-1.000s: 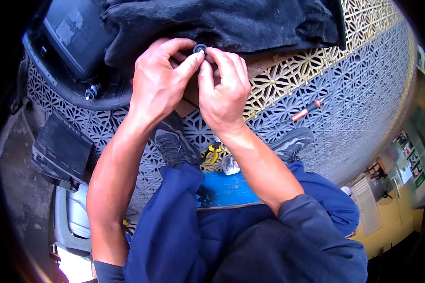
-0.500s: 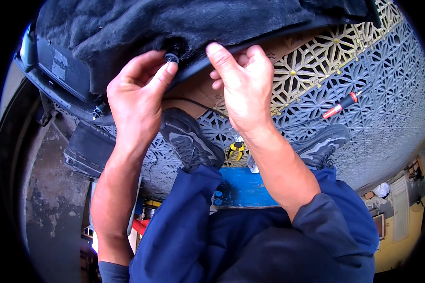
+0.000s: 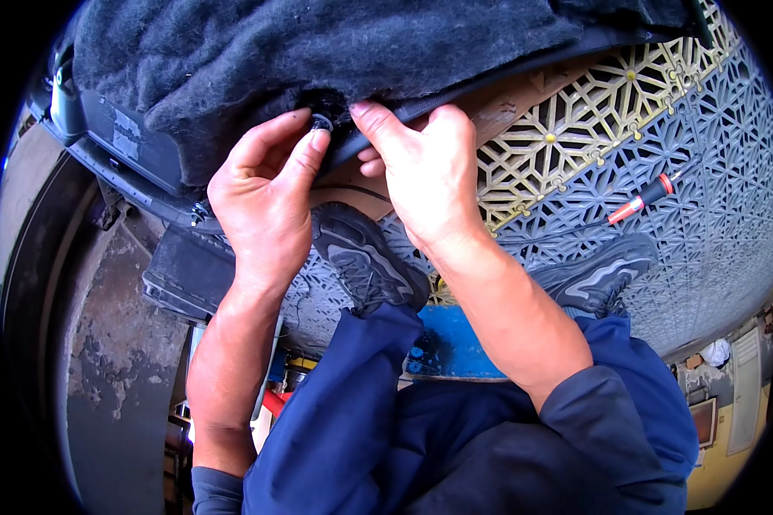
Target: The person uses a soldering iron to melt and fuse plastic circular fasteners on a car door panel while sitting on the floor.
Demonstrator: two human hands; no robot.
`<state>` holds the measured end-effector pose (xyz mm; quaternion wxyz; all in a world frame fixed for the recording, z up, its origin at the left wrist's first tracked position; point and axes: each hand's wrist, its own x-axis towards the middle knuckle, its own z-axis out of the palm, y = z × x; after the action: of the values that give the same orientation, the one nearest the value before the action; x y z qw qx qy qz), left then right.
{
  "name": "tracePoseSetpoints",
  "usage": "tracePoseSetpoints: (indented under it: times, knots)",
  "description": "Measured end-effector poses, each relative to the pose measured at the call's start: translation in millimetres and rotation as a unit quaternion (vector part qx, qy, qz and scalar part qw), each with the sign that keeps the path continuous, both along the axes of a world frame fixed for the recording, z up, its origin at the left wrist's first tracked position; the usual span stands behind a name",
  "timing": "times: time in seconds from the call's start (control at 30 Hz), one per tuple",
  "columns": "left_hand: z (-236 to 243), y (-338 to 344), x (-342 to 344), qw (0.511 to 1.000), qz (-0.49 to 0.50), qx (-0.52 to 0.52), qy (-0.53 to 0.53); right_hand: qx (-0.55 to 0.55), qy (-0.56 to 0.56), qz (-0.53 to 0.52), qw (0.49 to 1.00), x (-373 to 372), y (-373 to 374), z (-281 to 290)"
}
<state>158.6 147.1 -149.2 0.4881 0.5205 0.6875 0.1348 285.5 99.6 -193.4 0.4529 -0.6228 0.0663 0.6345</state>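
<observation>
A dark felt-covered panel (image 3: 232, 69) with a black plastic edge fills the top of the view. Between the thumb and forefinger of my left hand (image 3: 266, 189) is a small round black clip (image 3: 321, 122), pinched close to a dark opening in the felt. My right hand (image 3: 429, 172) grips the panel's lower edge just right of that opening, its thumb on top against the felt and its fingers curled underneath. The far end of the clip is lost against the dark material.
A red-and-black handled screwdriver (image 3: 640, 199) lies on the grey plastic grid floor (image 3: 713, 223) to the right. Brown cardboard (image 3: 498, 112) shows beneath the panel. My shoes flank a blue board (image 3: 464, 335). A black box (image 3: 185, 270) stands at the left.
My right hand has moved left and taken hold of the panel edge beside the opening. The left hand still pinches the clip, now nearer the hole. The view has shifted slightly.
</observation>
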Motion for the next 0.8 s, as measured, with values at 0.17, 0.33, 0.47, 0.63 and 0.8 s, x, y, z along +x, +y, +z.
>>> tracePoseSetpoints:
  times: [0.17,0.33,0.47,0.63,0.8]
  knots:
    - [-4.5,0.1,-2.2,0.998,-0.015,0.034,-0.041,0.043,-0.013,-0.003,0.999,-2.0,-0.9,-3.2]
    - [-0.4,1.5,3.0,0.998,0.043,0.004,-0.038,0.036,-0.011,0.038,0.999,1.6,-0.5,-2.3]
    - [-1.9,-3.1,1.5,0.998,0.044,0.016,-0.036,0.032,-0.023,0.053,0.998,1.7,-1.5,-2.3]
    - [-2.6,-5.0,7.4,0.996,0.065,0.029,-0.055,0.036,-0.039,0.057,0.997,2.7,-1.0,-2.9]
    - [-2.9,-7.7,14.5,0.991,0.118,0.023,-0.061,0.034,-0.042,0.035,0.998,-0.4,-0.9,-5.7]
